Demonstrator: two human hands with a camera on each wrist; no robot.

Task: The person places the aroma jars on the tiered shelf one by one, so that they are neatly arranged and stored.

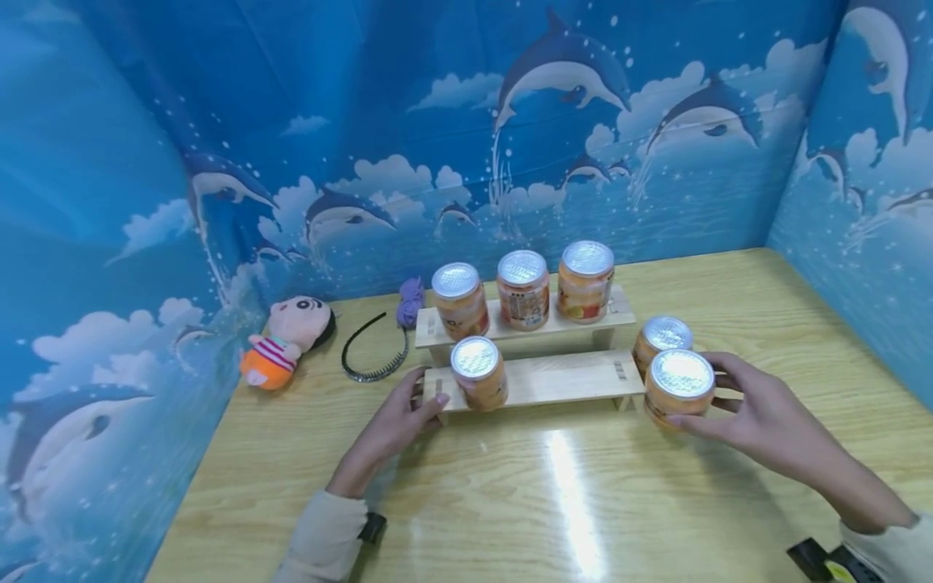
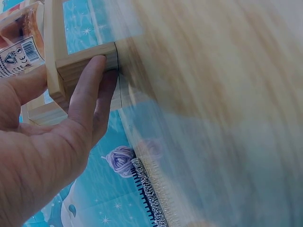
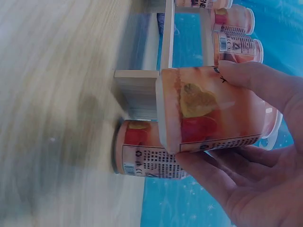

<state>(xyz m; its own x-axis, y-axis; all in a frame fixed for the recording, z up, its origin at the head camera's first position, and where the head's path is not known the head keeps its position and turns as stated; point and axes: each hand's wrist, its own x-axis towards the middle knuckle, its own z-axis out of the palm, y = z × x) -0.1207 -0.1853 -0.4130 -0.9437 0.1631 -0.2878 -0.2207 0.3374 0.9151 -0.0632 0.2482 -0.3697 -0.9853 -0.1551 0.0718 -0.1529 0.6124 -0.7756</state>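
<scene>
My right hand [image 1: 765,413] holds a fruit can [image 1: 681,385] with a silver lid and orange label, thumb on one side and fingers on the other. In the right wrist view this can [image 3: 208,111] is raised off the table. Just behind it, another fruit can [image 1: 662,334] stands on the table beside the shelf's right end. My left hand [image 1: 397,413] grips the left end of the low front wooden shelf [image 1: 564,379], thumb at the top board and fingers at the leg [image 2: 90,64]. One can [image 1: 479,376] stands on that shelf near its left end.
Three more cans, including the middle one [image 1: 523,291], stand on the higher rear shelf [image 1: 623,312]. To the left lie purple yarn [image 1: 411,301], a black headband [image 1: 373,374] and a plush doll [image 1: 291,340]. Dolphin-print cloth [image 1: 408,121] surrounds the wooden table [image 1: 481,494].
</scene>
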